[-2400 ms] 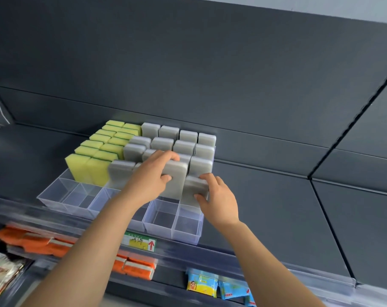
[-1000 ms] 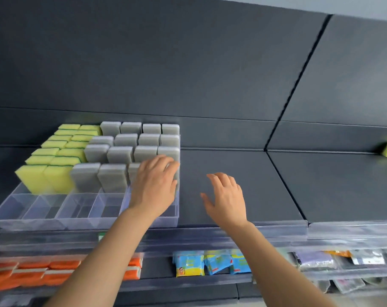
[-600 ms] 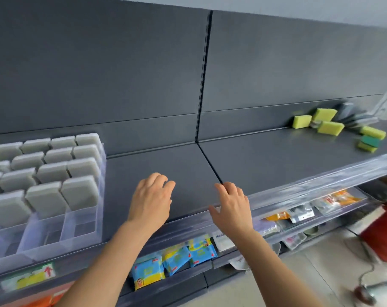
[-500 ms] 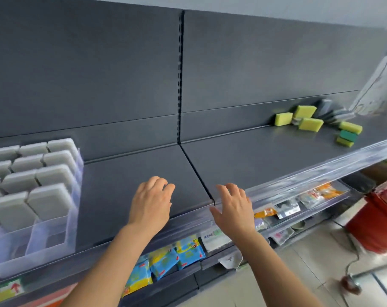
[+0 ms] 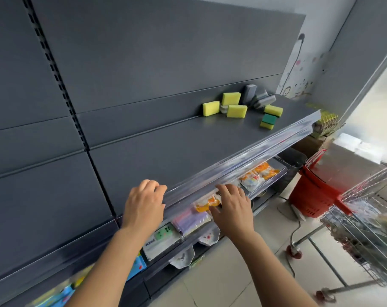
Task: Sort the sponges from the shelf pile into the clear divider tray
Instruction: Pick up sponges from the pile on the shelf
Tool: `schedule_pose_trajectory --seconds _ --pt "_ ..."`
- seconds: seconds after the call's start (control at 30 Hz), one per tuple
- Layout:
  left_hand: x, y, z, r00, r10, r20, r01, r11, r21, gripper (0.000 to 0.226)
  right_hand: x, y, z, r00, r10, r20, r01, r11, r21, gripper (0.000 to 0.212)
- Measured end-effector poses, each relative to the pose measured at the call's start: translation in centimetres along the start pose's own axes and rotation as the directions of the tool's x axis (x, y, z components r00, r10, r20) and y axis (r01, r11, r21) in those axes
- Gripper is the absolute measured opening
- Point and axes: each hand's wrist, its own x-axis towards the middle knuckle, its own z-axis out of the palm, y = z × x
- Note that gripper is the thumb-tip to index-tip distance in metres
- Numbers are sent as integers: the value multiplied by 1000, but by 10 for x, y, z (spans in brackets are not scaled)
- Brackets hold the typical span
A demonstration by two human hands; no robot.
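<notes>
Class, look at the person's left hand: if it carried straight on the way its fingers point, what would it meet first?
The left hand points up across the bare shelf; nothing blocks it until, probably, the sponge pile, though depth is unclear.

Dark grey shelf, loose sponge pile at far end
</notes>
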Motion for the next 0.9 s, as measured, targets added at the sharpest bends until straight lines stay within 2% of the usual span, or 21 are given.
schedule_pose_trajectory --seconds 0.37,0.9 --pt "120 75 47 995 84 49 -81 995 -64 41 71 103 -7 992 128 -10 -128 992 -20 58" --pt "350 140 121 987 155 45 -147 980 -137 39 275 220 -17 978 178 -106 -181 983 -26 56"
